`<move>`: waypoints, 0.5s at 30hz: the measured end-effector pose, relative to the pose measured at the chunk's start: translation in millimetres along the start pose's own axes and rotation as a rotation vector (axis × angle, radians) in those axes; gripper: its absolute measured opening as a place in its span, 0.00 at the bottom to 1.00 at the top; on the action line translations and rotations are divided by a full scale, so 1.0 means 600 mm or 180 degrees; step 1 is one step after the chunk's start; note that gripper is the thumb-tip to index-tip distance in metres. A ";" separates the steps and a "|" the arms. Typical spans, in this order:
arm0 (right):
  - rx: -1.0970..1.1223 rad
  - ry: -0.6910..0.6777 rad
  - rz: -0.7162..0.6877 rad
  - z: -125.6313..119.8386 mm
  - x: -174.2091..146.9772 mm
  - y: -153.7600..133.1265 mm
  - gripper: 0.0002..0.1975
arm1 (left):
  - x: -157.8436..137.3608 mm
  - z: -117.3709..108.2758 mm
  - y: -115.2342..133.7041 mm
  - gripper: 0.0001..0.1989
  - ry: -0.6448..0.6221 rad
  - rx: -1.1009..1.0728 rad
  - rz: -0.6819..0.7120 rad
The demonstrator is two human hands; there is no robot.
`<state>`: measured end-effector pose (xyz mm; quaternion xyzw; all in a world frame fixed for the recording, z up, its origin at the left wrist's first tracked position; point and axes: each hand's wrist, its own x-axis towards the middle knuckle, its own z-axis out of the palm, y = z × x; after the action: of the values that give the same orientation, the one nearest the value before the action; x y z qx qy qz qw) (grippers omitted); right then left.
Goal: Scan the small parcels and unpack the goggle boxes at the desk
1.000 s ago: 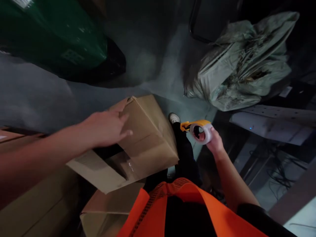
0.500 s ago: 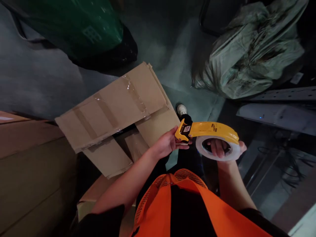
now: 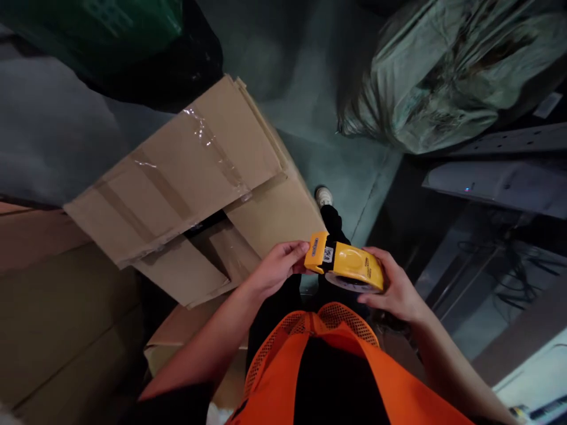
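Floor (image 3: 292, 77): grey, dimly lit; green bag (image 3: 133, 35) far left, pale wrapped sack (image 3: 434, 77) far right.
Tape dispenser (image 3: 357, 262): yellow, roll of tape (image 3: 349, 284) under its cover; held up between both hands, ahead of the orange vest (image 3: 279, 378), right of the cardboard box.
Left hand (image 3: 283, 265): thumb and fingers pinched on the dispenser's left end; forearm slants in from near left.
Right hand (image 3: 396, 286): clasped round the right end, digits on its far and near sides; forearm runs in from near right.
Cardboard box (image 3: 274, 218): left of the hands, flaps uneven; taped flap (image 3: 177, 177) lies across the far left, dark gap along its near edge. Right edge passes just beyond the left hand.
Clearance: bare floor between box and sack, shoe (image 3: 323, 196) within it; cables (image 3: 514, 277) well right of the right hand. Second carton (image 3: 190, 321) sits near left, by the left forearm.
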<state>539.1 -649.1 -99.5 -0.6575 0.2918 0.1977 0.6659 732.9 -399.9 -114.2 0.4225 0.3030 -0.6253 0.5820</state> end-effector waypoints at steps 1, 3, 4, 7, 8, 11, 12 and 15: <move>-0.0213 0.0052 -0.0120 -0.002 0.006 0.003 0.46 | 0.001 0.002 -0.005 0.30 0.0056 -0.0063 -0.0086; -0.0526 0.0015 -0.0279 -0.014 0.016 0.008 0.36 | 0.002 0.007 -0.012 0.26 0.0189 -0.0172 -0.0295; -0.0609 -0.0035 -0.0330 -0.023 0.019 0.010 0.32 | 0.003 0.011 -0.014 0.23 0.0269 -0.0205 -0.0409; -0.0624 -0.0279 -0.0309 -0.052 0.023 0.015 0.25 | 0.014 0.030 -0.009 0.20 0.0430 -0.0088 -0.0764; -0.0558 -0.0367 -0.0274 -0.060 0.023 0.019 0.26 | 0.023 0.039 -0.005 0.20 0.0451 0.0051 -0.0873; -0.0278 -0.0508 -0.0318 -0.076 0.021 0.036 0.34 | 0.063 0.062 0.013 0.19 0.0436 0.0696 -0.1237; -0.0205 -0.0510 -0.0384 -0.079 0.019 0.044 0.37 | 0.080 0.068 0.019 0.18 0.0464 0.0929 -0.1338; -0.0091 -0.0443 -0.0511 -0.085 0.013 0.074 0.40 | 0.135 0.085 0.034 0.13 0.0643 0.1516 -0.1466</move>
<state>509.6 -697.8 -136.8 -0.6728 0.1884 0.1931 0.6889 747.1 -485.3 -159.6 0.5268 0.2920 -0.7485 0.2777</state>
